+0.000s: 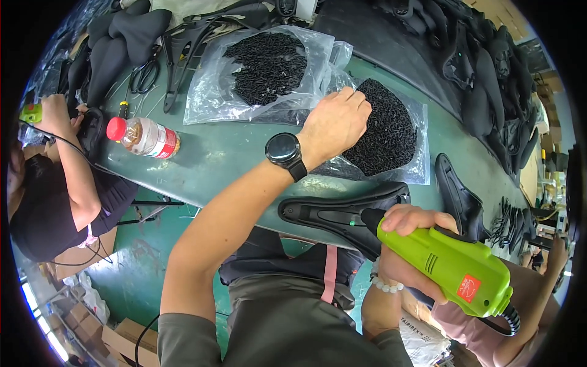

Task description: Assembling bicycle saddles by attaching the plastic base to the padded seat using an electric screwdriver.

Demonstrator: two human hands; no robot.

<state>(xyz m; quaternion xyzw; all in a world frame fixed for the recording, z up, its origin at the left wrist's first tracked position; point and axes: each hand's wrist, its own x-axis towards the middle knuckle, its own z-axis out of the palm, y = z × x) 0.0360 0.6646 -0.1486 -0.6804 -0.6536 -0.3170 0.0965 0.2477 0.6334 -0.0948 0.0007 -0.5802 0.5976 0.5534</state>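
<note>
My left hand (338, 125), with a black watch on its wrist, is at the left edge of a heap of small black screws (384, 134) on clear plastic. Its fingers are curled together and the fingertips are hidden, so what they pinch cannot be made out. My right hand (416, 244) is wrapped round a lime-green electric screwdriver (449, 264), its black nose pointing left. Under that nose, a black bicycle saddle (318, 211) lies underside up along the table's near edge.
A second bag of black screws (269, 67) lies farther left, near a red-capped bottle (147, 137) and scissors (144, 76). Black saddles are piled at the far left (125, 37) and right (489, 92). Another saddle (458, 199) lies right. Co-workers sit at both sides.
</note>
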